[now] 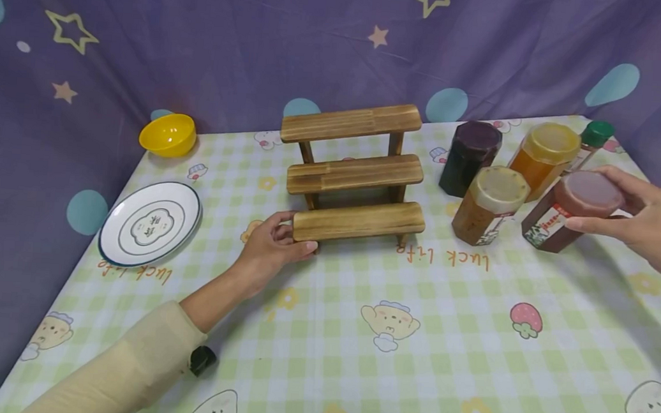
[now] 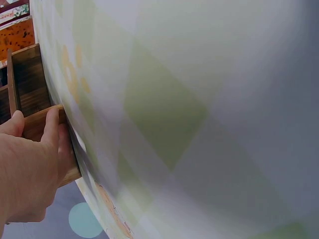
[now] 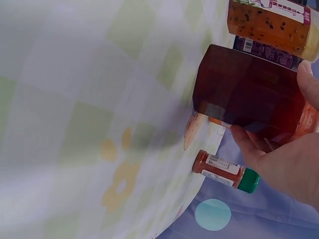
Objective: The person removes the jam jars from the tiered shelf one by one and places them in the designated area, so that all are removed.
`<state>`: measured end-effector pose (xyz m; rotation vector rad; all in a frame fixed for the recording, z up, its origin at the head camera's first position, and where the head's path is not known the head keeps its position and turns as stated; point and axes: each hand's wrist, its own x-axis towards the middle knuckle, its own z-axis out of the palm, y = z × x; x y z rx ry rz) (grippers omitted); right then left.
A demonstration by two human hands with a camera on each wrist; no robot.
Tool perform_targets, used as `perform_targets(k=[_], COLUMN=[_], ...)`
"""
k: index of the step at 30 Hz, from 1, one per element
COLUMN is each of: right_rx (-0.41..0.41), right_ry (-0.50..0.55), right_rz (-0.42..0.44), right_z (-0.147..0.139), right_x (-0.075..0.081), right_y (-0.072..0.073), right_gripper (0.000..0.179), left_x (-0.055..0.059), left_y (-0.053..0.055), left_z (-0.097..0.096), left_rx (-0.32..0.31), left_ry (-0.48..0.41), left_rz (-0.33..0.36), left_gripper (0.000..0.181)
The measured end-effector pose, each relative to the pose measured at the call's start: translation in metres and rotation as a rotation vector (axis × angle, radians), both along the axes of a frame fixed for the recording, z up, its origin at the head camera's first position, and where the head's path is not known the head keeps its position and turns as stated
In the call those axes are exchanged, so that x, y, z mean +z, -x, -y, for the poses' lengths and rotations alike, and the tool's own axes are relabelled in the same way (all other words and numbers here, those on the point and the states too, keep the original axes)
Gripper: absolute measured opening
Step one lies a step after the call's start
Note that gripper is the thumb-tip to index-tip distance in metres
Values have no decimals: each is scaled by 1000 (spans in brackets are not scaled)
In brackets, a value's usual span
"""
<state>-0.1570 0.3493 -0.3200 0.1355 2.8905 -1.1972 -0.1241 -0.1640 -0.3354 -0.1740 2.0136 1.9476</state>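
A three-step wooden display stand (image 1: 358, 222) is in the middle of the table. My left hand (image 1: 270, 250) holds the left end of its lowest step, with the thumb in front and fingers behind; the left wrist view shows this hand (image 2: 35, 164) against the wood. On the right, my right hand (image 1: 652, 219) grips a jar of dark red jam (image 1: 562, 216), thumb on one side and fingers on the other. In the right wrist view the jar (image 3: 244, 92) is close to the cloth; whether its base touches, I cannot tell.
Beside the held jar stand a brown speckled jar (image 1: 482, 211), a dark purple jar (image 1: 469, 158), an orange jar (image 1: 541, 160) and a green-capped spice bottle (image 3: 227, 172). At left are a white plate (image 1: 127, 237) and a yellow bowl (image 1: 168, 136). A purple curtain (image 1: 232, 46) hangs behind.
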Motion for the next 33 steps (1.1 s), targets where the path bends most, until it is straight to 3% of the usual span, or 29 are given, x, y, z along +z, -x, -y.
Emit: perform_targets(k=[7, 12, 14, 20, 28, 33], right_rx=[45, 109, 126, 174, 197, 198], right_ry=[54, 21, 4, 86, 13, 36], right_rz=[-10, -11, -11, -33, -97, -83], right_z=[2, 4, 4, 1, 3, 6], right_x=[0, 1, 0, -3, 0, 6], right_y=[1, 0, 0, -2, -7, -10], right_gripper=[85, 82, 86, 102, 103, 98], left_x=[0, 0, 0, -1, 0, 6], left_y=[0, -1, -1, -2, -4, -4], left_z=[1, 1, 1, 1, 0, 4], left_rx=[-5, -11, -14, -10, -27, -56], left_ry=[4, 1, 3, 14, -1, 35], left_rz=[-9, -11, -10, -20, -30, -87], left_gripper=[79, 79, 79, 79, 80, 72])
